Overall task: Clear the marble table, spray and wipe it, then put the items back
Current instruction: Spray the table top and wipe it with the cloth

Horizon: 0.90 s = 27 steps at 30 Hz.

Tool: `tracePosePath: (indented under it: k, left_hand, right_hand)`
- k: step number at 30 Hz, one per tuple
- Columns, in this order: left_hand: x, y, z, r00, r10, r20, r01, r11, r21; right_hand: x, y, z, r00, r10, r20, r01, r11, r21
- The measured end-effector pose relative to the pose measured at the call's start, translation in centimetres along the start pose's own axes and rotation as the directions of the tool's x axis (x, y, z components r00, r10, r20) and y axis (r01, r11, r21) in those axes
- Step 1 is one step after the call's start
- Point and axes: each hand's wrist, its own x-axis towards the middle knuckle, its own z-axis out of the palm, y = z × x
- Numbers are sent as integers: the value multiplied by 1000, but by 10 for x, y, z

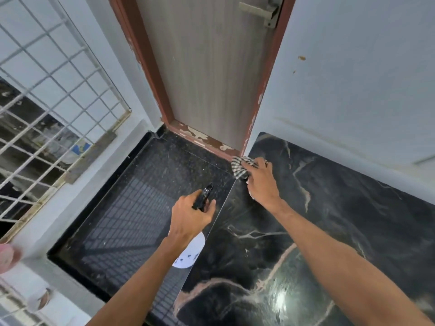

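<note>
The black marble table [329, 220] with pale veins fills the right half of the view. My right hand [261, 182] grips a checked cloth [240, 169] at the table's far left corner, close to the door frame. My left hand [188, 217] holds a spray bottle by its black trigger head [203, 196], just left of the table's edge. The bottle's white body [188, 255] shows below my wrist, over the floor. No items stand on the visible marble.
A shut wooden door [207, 67] in a red-brown frame stands straight ahead. Dark polished floor [131, 220] lies left of the table. A white metal window grille [51, 102] covers the left wall. The pale wall [353, 78] runs behind the table.
</note>
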Motion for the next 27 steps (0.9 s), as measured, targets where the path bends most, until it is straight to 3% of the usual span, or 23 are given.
tracePosePath:
  k: [2, 6, 8, 11, 16, 19, 21, 25, 26, 27]
  left_hand:
    - [-13, -6, -2, 1000, -16, -18, 15, 1000, -8]
    - [-41, -17, -9, 999, -35, -27, 34, 999, -26]
    - [-54, -19, -11, 998, -35, -52, 34, 999, -18]
    - [-78, -17, -11, 995, -42, -86, 42, 999, -4]
    - [-137, 0, 3, 990, -72, -118, 75, 997, 18]
    - [-165, 13, 25, 989, -85, -120, 90, 995, 33]
    - [-191, 27, 48, 992, -76, -99, 81, 996, 46]
    - [-229, 61, 98, 998, -17, -60, 19, 999, 34]
    - [-232, 67, 108, 998, 4, -58, -2, 1000, 26]
    - [-238, 79, 122, 998, 21, -56, -19, 999, 31]
  right_hand:
    - [-37, -26, 8, 1000, 25, 5, -25, 999, 35]
    - [-136, -70, 33, 942, -293, 165, 283, 956, 83]
    - [-137, -65, 32, 938, -294, 184, 281, 955, 96]
    - [-144, -68, 30, 977, -155, 145, 147, 987, 65]
    - [-228, -43, 31, 895, -407, 183, 397, 913, 92]
    - [-216, 16, 7, 990, -112, 84, 108, 993, 52]
    - [-236, 50, -7, 998, 49, 43, -52, 997, 60]
    - [-315, 98, -18, 977, -184, 112, 187, 982, -16]
    - [-320, 116, -22, 980, -173, 96, 174, 985, 0]
    - [-324, 141, -33, 996, -69, 59, 67, 997, 28]
